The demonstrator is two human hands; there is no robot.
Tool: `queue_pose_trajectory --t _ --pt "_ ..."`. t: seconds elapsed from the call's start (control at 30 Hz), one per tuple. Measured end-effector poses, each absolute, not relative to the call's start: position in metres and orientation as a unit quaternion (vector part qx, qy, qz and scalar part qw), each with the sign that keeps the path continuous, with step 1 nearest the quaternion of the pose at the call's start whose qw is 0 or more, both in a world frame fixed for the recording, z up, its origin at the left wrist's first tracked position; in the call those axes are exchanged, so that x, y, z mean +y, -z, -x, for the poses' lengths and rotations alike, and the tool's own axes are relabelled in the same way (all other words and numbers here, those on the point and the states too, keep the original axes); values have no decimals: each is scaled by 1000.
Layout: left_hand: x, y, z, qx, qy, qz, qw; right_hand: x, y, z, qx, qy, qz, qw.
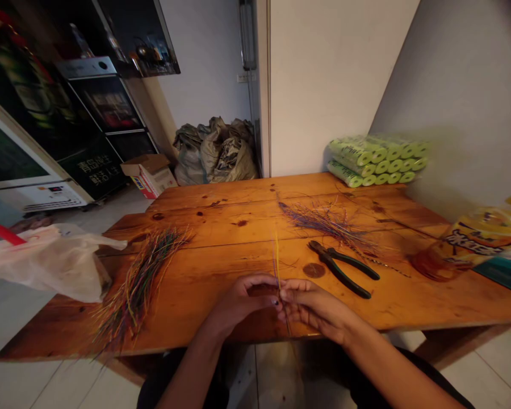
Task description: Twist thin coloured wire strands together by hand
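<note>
On your left lies a sheaf of coloured wires (147, 278). Your left hand (238, 301) pinches thin strands (277, 255) near the front edge of the table (183, 295); your right hand (317, 309) grips them too, just beside. Keep both pinches close, strands aligned, clear of the pliers (344, 270) at right.

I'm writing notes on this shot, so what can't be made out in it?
All in the head view:
Wire strands: their pinched part, covered by the fingers.
Plastic bag: contents, veiled by its cloudy sides.
Drink bottle: fine label print, blurred.
Teal object: what it is; the bottle covers part and the right edge crops it.
</note>
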State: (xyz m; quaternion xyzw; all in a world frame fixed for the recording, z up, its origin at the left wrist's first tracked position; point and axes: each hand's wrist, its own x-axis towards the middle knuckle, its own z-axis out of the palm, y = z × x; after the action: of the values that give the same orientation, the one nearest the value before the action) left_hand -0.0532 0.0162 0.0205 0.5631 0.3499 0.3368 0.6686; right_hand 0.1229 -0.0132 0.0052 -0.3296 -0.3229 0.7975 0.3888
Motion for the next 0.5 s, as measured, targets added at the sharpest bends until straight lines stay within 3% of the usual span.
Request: queue_pose_trajectory --t 0.5 --pt "7 -7 29 327 -479 -398 711 -10 -14 -115 -320 -757 363 439"
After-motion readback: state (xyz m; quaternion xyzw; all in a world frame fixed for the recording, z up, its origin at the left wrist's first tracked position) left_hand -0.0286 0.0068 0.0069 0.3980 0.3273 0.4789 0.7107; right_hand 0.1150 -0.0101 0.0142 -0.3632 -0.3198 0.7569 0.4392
